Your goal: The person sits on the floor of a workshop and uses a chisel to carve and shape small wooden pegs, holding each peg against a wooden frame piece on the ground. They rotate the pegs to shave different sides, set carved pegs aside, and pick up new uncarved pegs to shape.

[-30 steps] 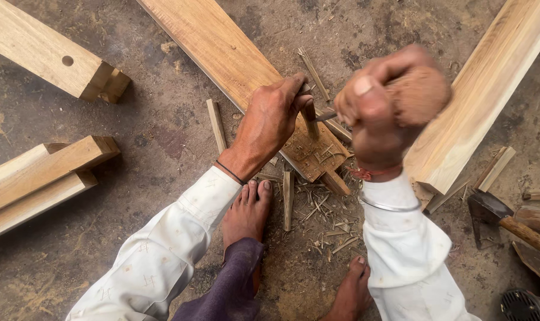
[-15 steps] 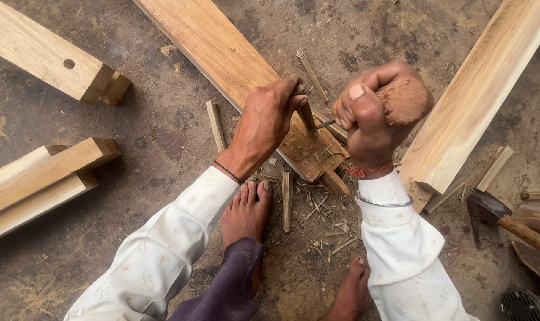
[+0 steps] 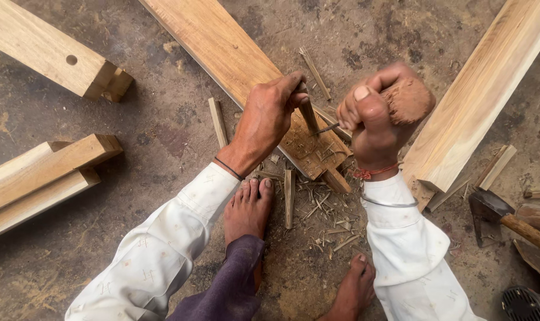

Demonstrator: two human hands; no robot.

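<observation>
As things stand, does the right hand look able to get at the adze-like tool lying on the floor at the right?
Probably not right away: the right hand is closed around a wooden mallet. The adze-like tool lies uncovered on the floor beside that arm, so once the mallet is put down, the way looks free.

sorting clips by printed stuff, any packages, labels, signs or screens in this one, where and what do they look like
None in view: only bare wood, tools and chips on the ground.
Left hand: grips a chisel upright on the wooden plank.
Right hand: holds a brown wooden mallet raised beside it.
</observation>
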